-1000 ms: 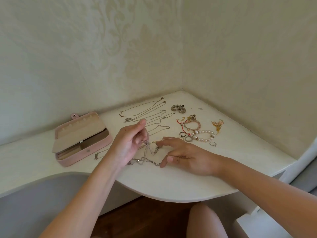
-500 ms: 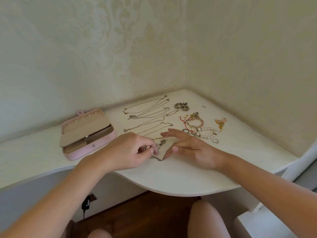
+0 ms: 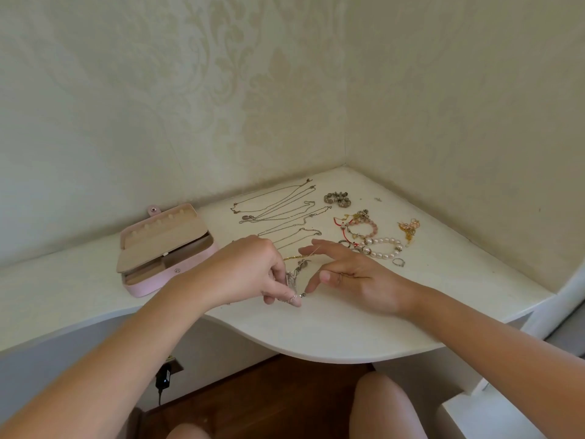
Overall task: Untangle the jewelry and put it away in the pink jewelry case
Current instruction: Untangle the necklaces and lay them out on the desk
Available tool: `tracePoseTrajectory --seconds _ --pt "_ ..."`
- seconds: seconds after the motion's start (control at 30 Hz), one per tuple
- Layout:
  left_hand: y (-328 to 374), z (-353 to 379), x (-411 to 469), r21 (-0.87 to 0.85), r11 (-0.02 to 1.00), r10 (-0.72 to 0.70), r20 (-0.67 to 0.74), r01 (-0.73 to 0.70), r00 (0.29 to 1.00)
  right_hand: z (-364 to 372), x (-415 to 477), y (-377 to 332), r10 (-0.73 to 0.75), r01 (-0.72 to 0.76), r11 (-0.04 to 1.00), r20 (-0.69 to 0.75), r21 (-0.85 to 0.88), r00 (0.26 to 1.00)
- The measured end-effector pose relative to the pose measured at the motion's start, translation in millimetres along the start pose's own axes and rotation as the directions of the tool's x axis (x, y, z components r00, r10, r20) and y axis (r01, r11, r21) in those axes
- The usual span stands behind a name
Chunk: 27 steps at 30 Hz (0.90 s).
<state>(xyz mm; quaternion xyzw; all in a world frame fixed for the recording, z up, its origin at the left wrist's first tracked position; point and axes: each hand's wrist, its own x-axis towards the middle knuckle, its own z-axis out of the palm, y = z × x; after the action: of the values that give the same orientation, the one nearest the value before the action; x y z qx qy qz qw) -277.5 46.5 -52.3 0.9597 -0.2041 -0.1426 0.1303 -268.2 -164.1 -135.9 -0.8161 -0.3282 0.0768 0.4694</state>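
A tangle of thin silver chains (image 3: pixel 297 275) lies on the white corner desk (image 3: pixel 332 331) between my hands. My left hand (image 3: pixel 253 270) pinches part of that tangle with curled fingers near the desk's front. My right hand (image 3: pixel 348 274) rests on the desk beside it, fingers spread, one fingertip touching the chain's end. The pink jewelry case (image 3: pixel 164 248) stands open at the left, its beige lid insert raised. Several untangled thin chains (image 3: pixel 281 213) lie in rows behind my hands.
Bracelets sit at the right: a pearl one (image 3: pixel 384 248), a pink bead one (image 3: pixel 364 228), a grey bead one (image 3: pixel 338 199). Gold earrings (image 3: pixel 409 229) and small rings (image 3: pixel 399 263) lie nearby. Walls close off the desk's back. My knees show below the curved front edge.
My left hand dropped from a raised pinch down onto the tangle and pulled it toward the front edge. My right hand opened its fingers wider. The camera moved back a little.
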Motion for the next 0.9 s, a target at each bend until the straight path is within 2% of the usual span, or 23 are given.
tracePoseTrajectory --seconds 0.13,0.27,0.4,0.67,0.9 --pt "1 4 1 0.228 0.97 -0.074 -0.061 0.086 0.995 1 0 1 -0.007 0.007 1.0 0.001 -0.003 1.0" --pt "-10 8 -3 0.471 0.881 -0.04 -0.014 0.042 0.999 -1 0 3 -0.013 0.013 1.0 -0.025 -0.007 1.0" --pt "-18 4 -11 0.435 0.898 -0.085 0.025 0.066 0.996 -4 -5 5 0.004 -0.005 1.0 -0.036 -0.031 0.999" --pt "-25 -8 -21 0.454 0.881 -0.118 -0.065 0.134 0.991 -16 -24 4 0.06 -0.062 0.998 -0.076 -0.024 0.995" --pt "-31 -6 -12 0.304 0.941 -0.111 -0.139 0.149 0.984 -20 -30 4 0.11 -0.104 0.993 -0.115 0.052 0.987"
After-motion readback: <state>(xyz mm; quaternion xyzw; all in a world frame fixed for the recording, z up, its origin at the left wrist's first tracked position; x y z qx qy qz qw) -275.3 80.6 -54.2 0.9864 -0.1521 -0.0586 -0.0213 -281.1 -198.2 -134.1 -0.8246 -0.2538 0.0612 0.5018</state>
